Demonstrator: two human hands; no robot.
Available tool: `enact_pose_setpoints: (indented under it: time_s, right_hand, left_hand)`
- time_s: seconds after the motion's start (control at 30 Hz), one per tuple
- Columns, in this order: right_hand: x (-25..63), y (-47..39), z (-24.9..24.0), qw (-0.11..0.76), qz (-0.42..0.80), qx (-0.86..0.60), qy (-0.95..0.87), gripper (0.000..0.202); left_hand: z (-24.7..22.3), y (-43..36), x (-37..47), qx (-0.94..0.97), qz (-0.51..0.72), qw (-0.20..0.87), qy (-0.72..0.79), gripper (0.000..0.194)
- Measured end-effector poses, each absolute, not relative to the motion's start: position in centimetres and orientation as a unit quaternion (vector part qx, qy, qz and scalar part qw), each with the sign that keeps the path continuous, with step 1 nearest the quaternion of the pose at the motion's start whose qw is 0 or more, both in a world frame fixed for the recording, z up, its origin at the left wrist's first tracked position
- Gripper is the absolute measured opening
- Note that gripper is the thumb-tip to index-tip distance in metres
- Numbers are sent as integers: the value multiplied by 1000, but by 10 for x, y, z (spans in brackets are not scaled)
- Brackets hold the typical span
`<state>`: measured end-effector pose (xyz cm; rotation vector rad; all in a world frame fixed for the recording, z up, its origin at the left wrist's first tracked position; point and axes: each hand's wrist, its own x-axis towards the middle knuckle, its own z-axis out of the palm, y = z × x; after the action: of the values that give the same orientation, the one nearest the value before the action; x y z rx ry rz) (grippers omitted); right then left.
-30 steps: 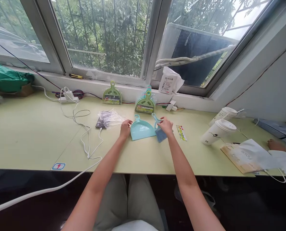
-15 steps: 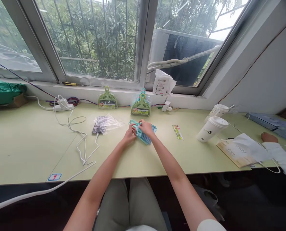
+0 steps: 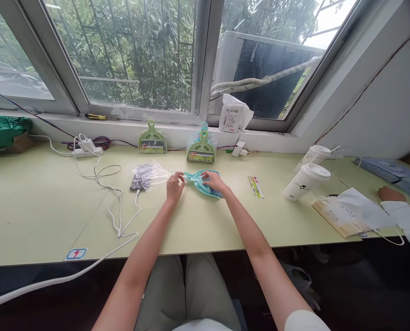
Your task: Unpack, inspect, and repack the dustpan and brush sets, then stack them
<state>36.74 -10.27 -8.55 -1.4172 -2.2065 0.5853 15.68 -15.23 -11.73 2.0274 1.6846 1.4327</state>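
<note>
A light blue dustpan with a small brush in it lies on the pale green table, its handle pointing left. My left hand is at the handle's end, its fingers closed round the tip. From the right, my right hand rests on the brush and pan with its fingers bent; its fingertips grip the brush near the middle. A printed label card lies to the right. Left of my left hand, a clear plastic wrapper partly covers a phone.
Packaged green dustpan sets stand by the wall, another to their left. Two white cups and a paper bag are at right, near another person's hand. A white cable loops at left.
The dustpan and brush have turned so that the handle points more directly left. My left hand has moved left, to the handle's end. My right hand stays over the pan.
</note>
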Motion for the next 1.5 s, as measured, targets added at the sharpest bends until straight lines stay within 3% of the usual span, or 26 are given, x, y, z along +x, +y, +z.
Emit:
enact_pose_setpoints:
  time_s: [0.27,0.63,0.77,1.0,1.2,1.37,1.43,1.5]
  right_hand:
    - [347,-93,-91,226,125,-539,-802,33]
    - [340,-97,-94,241,137,-499,-821,24]
    - [337,-98,-96,253,159,-471,-830,24]
    - [324,-101,-102,258,133,-441,-849,22]
    - [315,-100,-101,198,94,-446,-868,20]
    - [318,-106,-93,187,66,-441,-876,24]
    - [321,-109,-87,218,80,-468,-853,26]
    - [321,-113,-81,280,100,-509,-808,25]
  left_hand:
    - [-114,-154,158,663,506,77,546,34]
    - [-115,-151,155,675,458,44,576,38]
    - [-115,-148,149,742,393,-7,543,51]
    - [-122,-143,145,815,290,-3,501,38]
    - [-121,-141,148,813,256,27,523,39]
    - [-120,-147,150,782,356,24,511,37]
    - [-117,-149,153,723,449,55,522,47]
    - [-112,-151,158,628,549,155,530,61]
